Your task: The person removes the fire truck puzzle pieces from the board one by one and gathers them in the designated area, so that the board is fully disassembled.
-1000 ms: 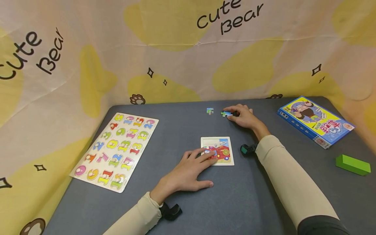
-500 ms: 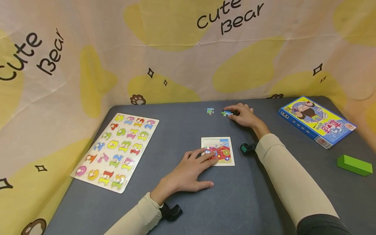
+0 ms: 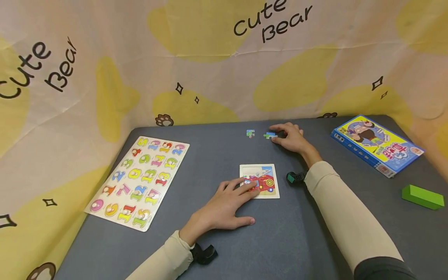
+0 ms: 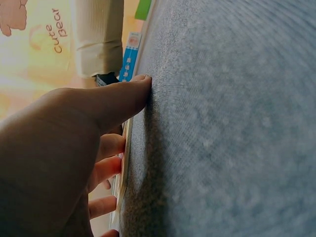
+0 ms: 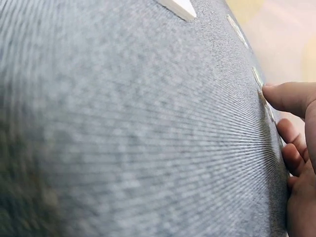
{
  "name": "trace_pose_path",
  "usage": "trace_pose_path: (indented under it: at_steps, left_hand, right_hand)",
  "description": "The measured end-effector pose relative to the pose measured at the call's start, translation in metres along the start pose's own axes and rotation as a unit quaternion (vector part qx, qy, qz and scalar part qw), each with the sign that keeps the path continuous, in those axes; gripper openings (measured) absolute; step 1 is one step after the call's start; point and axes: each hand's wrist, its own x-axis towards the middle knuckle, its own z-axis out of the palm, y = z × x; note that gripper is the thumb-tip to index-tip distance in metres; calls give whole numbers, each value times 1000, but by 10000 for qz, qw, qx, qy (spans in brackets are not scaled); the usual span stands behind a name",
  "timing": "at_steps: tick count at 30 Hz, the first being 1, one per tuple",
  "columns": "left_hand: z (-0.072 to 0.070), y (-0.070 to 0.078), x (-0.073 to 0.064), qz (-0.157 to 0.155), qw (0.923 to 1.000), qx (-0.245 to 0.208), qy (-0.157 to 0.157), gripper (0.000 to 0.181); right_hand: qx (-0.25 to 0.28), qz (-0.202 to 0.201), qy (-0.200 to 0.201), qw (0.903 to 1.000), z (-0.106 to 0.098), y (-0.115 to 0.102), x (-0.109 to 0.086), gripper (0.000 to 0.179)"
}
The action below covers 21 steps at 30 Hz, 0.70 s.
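My left hand (image 3: 225, 204) lies with fingers spread over the left part of a small jigsaw board (image 3: 267, 194) showing a red vehicle; they hide some of its picture. In the left wrist view its fingertips meet the board's edge (image 4: 126, 158), and the thumb is on the table. Far back, my right hand (image 3: 292, 139) is at a blue and green jigsaw piece (image 3: 269, 135) on the table. Its thumb touches the piece, as the right wrist view also shows, while the index finger is lifted off behind it. A second jigsaw piece (image 3: 250, 133) lies left of it.
A white number board (image 3: 154, 186) with colourful knobbed numerals lies at the left. On the right are a blue and yellow box (image 3: 378, 144) and a green block (image 3: 422, 196). Printed cloth (image 3: 217, 77) hangs behind the grey table.
The right index finger has come away from the jigsaw piece and moved slightly back, showing more of the piece. The left hand has stayed on the jigsaw board.
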Motion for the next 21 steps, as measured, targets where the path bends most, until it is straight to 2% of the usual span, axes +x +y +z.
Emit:
trace_pose_path:
  at_steps: [4, 8, 21]
  left_hand:
    - [0, 1, 0, -44, 10000, -2, -43, 76]
    - [-1, 1, 0, -66, 9999, -9, -81, 76]
    - [0, 0, 0, -125, 9998, -24, -138, 76]
  right_hand:
    - [-111, 147, 261, 9995, 1, 0, -2, 41]
    - [-182, 285, 348, 9988, 3, -2, -1, 37]
    - [-250, 597, 285, 9975, 2, -8, 3, 38]
